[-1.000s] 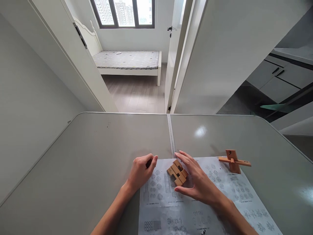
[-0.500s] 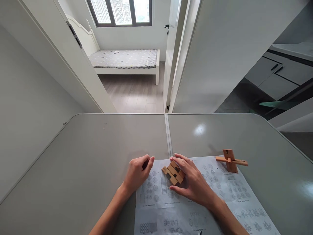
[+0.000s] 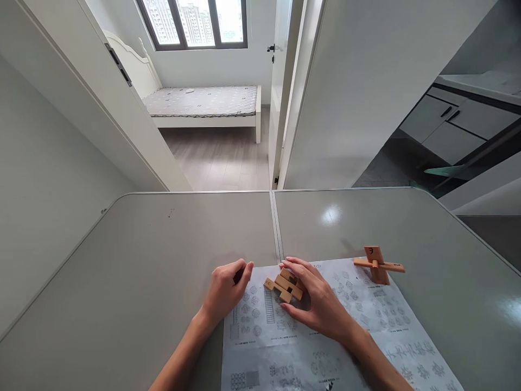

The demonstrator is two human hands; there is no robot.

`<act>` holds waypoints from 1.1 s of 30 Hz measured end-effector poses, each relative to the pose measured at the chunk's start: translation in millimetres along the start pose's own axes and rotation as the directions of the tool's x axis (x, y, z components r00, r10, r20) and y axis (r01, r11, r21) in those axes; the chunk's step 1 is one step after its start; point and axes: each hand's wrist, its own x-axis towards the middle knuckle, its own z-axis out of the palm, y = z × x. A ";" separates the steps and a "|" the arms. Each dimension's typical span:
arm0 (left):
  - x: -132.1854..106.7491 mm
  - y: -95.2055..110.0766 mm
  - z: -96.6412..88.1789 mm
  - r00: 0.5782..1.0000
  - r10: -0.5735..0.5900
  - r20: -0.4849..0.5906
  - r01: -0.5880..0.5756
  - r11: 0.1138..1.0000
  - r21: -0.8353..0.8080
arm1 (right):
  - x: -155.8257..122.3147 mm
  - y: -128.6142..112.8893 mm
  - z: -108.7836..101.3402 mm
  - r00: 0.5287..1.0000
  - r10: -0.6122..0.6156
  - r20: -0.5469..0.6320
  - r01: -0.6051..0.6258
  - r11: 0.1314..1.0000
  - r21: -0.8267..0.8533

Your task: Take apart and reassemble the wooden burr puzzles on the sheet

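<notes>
I see the wooden puzzle cluster lying on the printed instruction sheet, near the sheet's far edge, close to the seam of the grey table. Its stacked bars run roughly from 10 o'clock to 4 o'clock, with one bar end poking out toward 9 o'clock.

My right hand is the nearer one. From its palm the cluster lies at about 10 o'clock. The hand is cupped and half open: the fingertips arch over the far side and seem to touch the wood, while the thumb sits just short of the near side, so I read it as not yet clamped.

My left hand rests at the cluster's 9 o'clock, near but apart, curled into a loose fist. A dark spot shows between thumb and forefinger; I cannot tell whether that is something held or shadow.

A cross-shaped wooden assembly stands well apart at 3 o'clock.
</notes>
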 end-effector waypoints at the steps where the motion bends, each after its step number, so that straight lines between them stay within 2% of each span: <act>1: -0.1 -0.3 0.2 1.000 0.001 0.001 -0.001 1.000 0.001 | 0.3 -0.3 -0.1 1.000 0.000 -0.002 0.000 1.000 0.003; 33: -0.7 -0.1 0.5 1.000 0.003 0.014 -0.004 1.000 0.022 | 1.1 -2.6 -1.4 1.000 -0.008 -0.011 0.008 1.000 0.007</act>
